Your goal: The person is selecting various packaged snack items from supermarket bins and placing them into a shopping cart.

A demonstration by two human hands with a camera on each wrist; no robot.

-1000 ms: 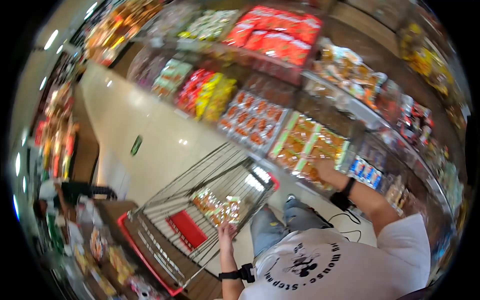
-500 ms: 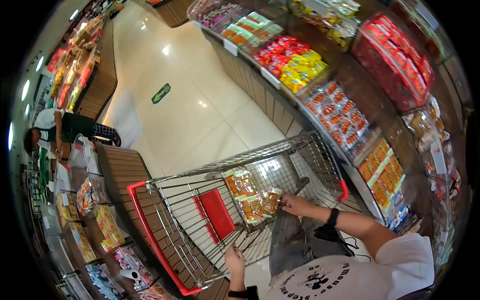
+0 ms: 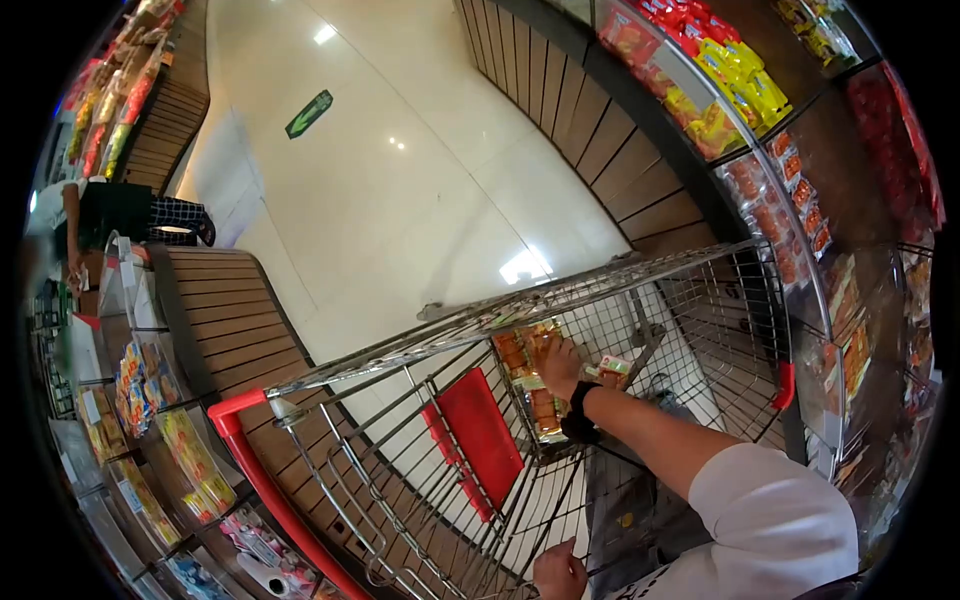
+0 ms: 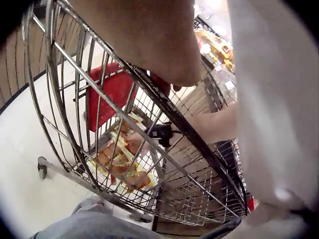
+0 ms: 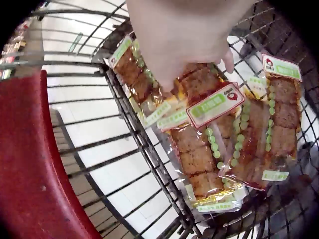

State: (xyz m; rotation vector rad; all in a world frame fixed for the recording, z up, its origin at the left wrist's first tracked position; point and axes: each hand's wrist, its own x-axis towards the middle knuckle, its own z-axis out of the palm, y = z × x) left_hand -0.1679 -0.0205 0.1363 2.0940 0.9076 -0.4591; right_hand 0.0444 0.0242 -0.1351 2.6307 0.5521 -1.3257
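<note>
Several clear packets of brown, square-cut snack pieces (image 5: 194, 162) with green-and-white labels lie in the wire shopping cart (image 3: 700, 300). My right hand (image 3: 560, 368) reaches down into the cart and grips one of these packets, with fingers and thumb at its two sides; the fingertips are partly hidden in the right wrist view. Another packet (image 3: 612, 370) lies beside that hand. My left hand (image 3: 560, 575) hovers by the near side of the cart, its fingers loosely curled and nothing visible in them. In the left wrist view it overlaps the cart's top bar (image 4: 164, 99).
A red plastic panel (image 3: 478, 440) hangs in the cart, and a red handle (image 3: 290, 510) runs along its left end. Stocked snack shelves stand on the right (image 3: 735, 80) and left (image 3: 185, 460). Another person (image 3: 110, 215) bends at the far left.
My right hand has gone from the shelf packets into the cart, then over to the packets at its far side. The left hand has moved down towards me. The shelves have shifted right in view.
</note>
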